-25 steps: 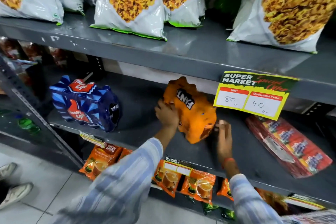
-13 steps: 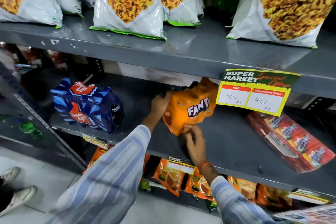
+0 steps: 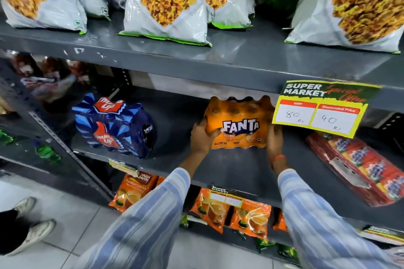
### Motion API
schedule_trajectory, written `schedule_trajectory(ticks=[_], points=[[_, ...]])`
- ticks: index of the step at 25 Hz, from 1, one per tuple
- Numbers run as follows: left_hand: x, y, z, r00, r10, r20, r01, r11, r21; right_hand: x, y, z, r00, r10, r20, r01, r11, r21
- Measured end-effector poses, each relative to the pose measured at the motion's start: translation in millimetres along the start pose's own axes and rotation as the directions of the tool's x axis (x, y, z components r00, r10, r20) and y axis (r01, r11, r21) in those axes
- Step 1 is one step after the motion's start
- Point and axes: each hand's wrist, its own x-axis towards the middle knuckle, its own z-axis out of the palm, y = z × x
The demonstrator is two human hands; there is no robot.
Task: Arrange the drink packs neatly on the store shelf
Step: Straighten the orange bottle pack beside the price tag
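Observation:
An orange Fanta pack [image 3: 239, 123] stands upright on the grey middle shelf [image 3: 236, 166], label facing me. My left hand [image 3: 202, 136] grips its left side and my right hand [image 3: 274, 137] grips its right side. A blue Thums Up pack [image 3: 113, 125] sits on the same shelf to the left, turned at an angle. At the right end a red pack [image 3: 363, 167] lies flat and slanted on the shelf.
A yellow price tag [image 3: 319, 109] hangs from the upper shelf edge, just right of the Fanta pack. Large snack bags [image 3: 168, 2] fill the top shelf. Orange tea packets [image 3: 251, 216] hang below. Another person's shoes [image 3: 32, 225] stand on the floor at left.
The Fanta pack has been turned from tilted on its side to upright with the label facing out. My right hand moved from under it to its right side.

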Motion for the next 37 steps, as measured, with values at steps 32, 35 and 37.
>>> schedule_trajectory(ticks=[32,35,37], points=[[-87.6,-36.3,-51.0,0.995,0.031,0.096,-0.043,0.992,0.116,-158.8,26.5,-17.2,0.978,-0.202,-0.052,0.183,0.949,-0.256],[-107.9,-17.6,-30.5,0.981,0.195,-0.009,-0.173,0.89,0.422,-148.6,21.5,-27.1,0.98,-0.175,-0.089,0.157,0.97,-0.185],[-119.6,6.0,-10.1,0.954,0.286,-0.09,-0.186,0.801,0.569,-131.6,11.2,-41.5,0.967,-0.221,-0.124,0.192,0.959,-0.209]])
